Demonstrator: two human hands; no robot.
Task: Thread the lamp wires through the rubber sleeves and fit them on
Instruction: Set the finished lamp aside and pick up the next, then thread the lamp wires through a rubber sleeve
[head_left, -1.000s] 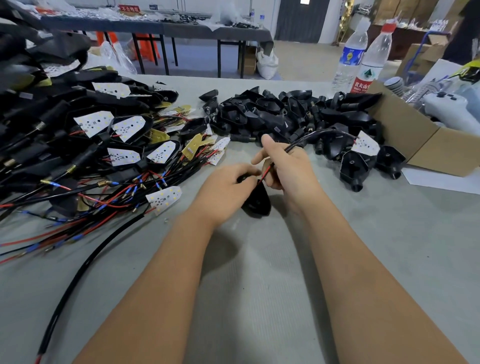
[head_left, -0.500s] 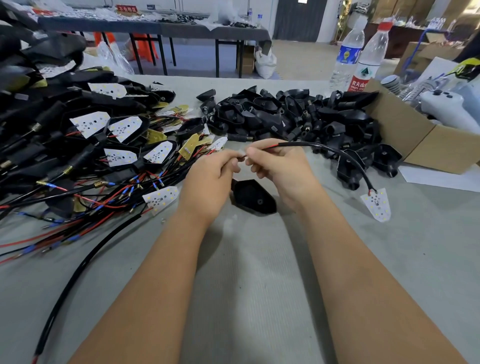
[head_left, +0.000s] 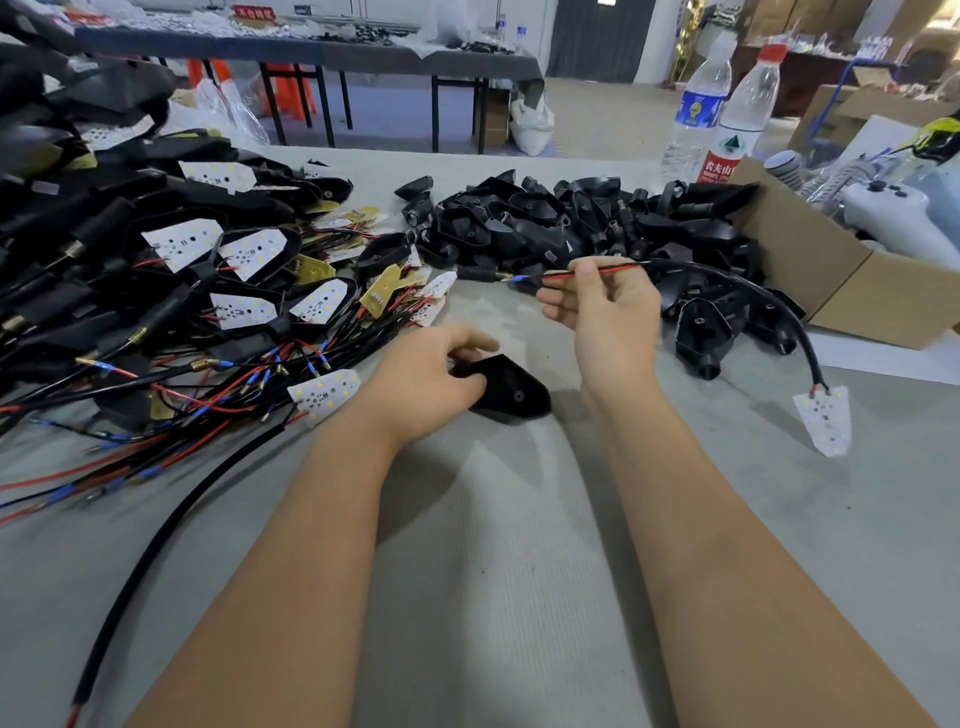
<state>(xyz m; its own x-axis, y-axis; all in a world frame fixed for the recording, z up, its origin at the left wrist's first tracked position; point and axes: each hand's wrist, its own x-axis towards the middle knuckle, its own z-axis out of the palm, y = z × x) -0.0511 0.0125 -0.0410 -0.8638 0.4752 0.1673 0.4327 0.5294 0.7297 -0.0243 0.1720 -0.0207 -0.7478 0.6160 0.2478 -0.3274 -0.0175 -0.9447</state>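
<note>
Pinching thin red-black wires (head_left: 587, 274), right hand (head_left: 605, 317); left hand (head_left: 423, 382) grips glossy wedge-shaped rubber sleeve (head_left: 511, 388).

Right hand (head_left: 605, 317) pinching wires (head_left: 587, 274); left hand (head_left: 423, 382) on rubber sleeve (head_left: 511, 388).

**Bench layout**

Table (head_left: 519, 597): wired boards (head_left: 182, 312) heaped at 10 o'clock; sleeves (head_left: 571, 223) piled at 12; box (head_left: 831, 270) at 2, bottles (head_left: 727, 114) behind it. One sleeve (head_left: 511, 389) lies centre, a board (head_left: 826, 421) at 3.
</note>
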